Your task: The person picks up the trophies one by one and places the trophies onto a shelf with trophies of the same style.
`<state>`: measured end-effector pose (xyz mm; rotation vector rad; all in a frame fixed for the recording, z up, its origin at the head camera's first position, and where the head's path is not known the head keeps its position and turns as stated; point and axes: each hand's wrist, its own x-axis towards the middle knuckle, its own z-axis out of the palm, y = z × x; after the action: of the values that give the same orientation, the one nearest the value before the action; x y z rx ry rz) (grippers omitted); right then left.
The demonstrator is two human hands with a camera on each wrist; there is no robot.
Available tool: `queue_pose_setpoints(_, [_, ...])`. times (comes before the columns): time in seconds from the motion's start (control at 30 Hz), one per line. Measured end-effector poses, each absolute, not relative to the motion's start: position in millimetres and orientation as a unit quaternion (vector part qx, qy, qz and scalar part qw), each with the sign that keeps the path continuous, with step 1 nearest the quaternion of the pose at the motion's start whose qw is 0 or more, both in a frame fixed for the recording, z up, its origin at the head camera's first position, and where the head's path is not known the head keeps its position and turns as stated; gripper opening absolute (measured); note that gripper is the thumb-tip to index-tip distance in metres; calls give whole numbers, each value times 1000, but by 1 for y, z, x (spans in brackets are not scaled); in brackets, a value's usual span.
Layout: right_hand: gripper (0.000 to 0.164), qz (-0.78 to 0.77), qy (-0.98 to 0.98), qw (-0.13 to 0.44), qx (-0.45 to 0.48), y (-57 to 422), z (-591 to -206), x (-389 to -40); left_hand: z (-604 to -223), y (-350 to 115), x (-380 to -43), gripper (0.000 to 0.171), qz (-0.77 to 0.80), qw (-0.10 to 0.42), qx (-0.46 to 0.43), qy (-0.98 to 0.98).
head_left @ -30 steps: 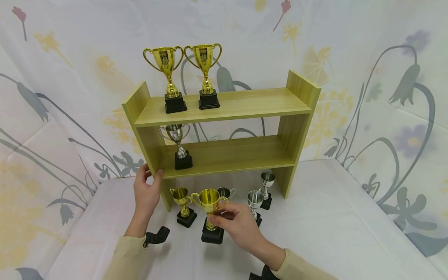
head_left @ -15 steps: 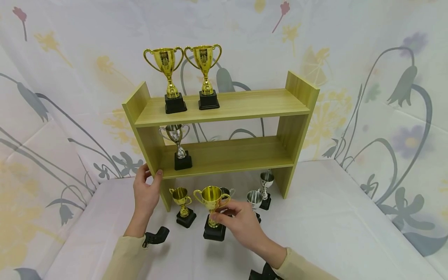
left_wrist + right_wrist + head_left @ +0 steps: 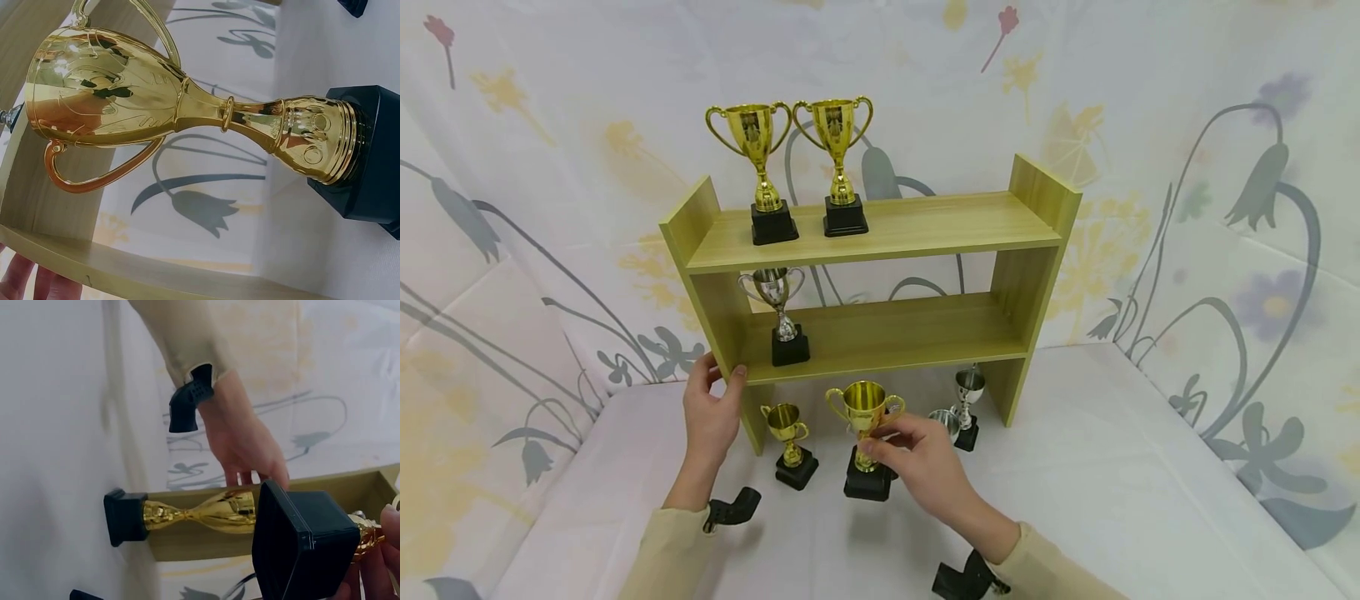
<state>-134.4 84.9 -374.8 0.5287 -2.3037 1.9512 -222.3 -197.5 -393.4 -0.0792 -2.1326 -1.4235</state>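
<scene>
My right hand (image 3: 927,462) pinches the stem of a gold trophy cup (image 3: 864,406), holding it upright above the table in front of the shelf. In the right wrist view, its black base (image 3: 306,544) looms close, with my fingertips (image 3: 390,531) at the right edge. My left hand (image 3: 713,417) grips the left side panel of the wooden shelf (image 3: 880,333), thumb at the front edge. Another gold trophy (image 3: 787,423) stands on the table below the shelf's left end. A silver trophy (image 3: 781,304) occupies the middle board's left end.
Two gold trophies (image 3: 762,158) (image 3: 839,158) stand on the top board, left of its middle. Silver trophies (image 3: 967,392) (image 3: 945,423) stand on the white table (image 3: 1075,500) near the shelf's right leg. Something silver is mostly hidden behind the held cup. A flowered cloth (image 3: 1187,250) hangs behind.
My right hand has carried the gold trophy cup slightly right and up toward the shelf, covering more of the silver trophies behind. My left hand keeps its grip on the shelf panel.
</scene>
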Motion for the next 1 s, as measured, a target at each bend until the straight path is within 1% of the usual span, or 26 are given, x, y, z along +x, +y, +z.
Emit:
queue_pose_setpoints(0.4, [14, 633, -752, 66, 171, 89, -371, -141, -394, -197, -222, 43, -536, 285, -33, -794])
queue_pose_setpoints(0.7, [16, 638, -746, 66, 177, 90, -368, -143, -395, -199, -223, 42, -535, 276, -19, -798])
queue_pose_setpoints(1.0, [14, 615, -760, 93, 187, 94, -357, -147, -394, -199, -223, 42, -532, 279, -21, -799])
